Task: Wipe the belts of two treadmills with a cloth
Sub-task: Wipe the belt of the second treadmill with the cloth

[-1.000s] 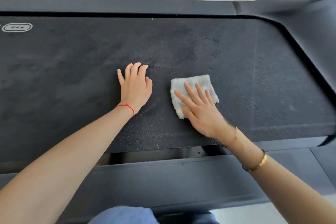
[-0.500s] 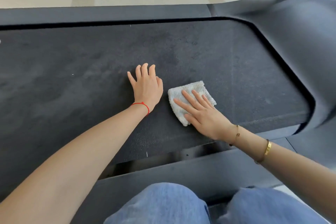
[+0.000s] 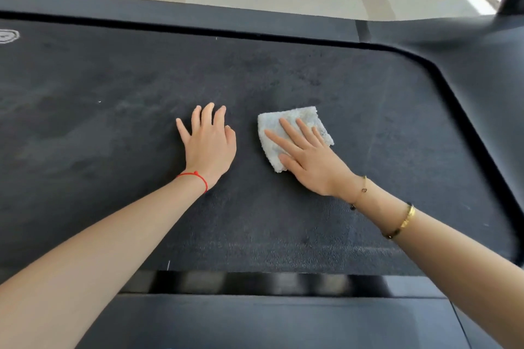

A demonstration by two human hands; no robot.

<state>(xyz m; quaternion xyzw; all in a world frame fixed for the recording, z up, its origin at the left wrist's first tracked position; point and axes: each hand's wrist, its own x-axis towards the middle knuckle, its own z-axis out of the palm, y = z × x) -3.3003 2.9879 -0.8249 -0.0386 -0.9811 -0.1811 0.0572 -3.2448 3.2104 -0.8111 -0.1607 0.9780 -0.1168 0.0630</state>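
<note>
**Mid-wipe on one belt**

Here the right hand [image 3: 309,161] lies flat on the folded cloth [image 3: 295,133], fingers straight and spread, pressing it onto the belt [image 3: 283,221] near the middle; its grip holds nothing by curl. The left hand [image 3: 208,142] rests just beside it on bare belt, fingers straight and relaxed, likely bracing. The step in hand looks like wiping one treadmill's belt. Dusty smears to the left suggest much is left, so the next stroke probably calls for steady downward pressure while sliding the cloth sideways.

The belt runs off frame at the left, a logo [image 3: 8,36] there is cut off and unreadable, and no second treadmill can be made out.
</note>
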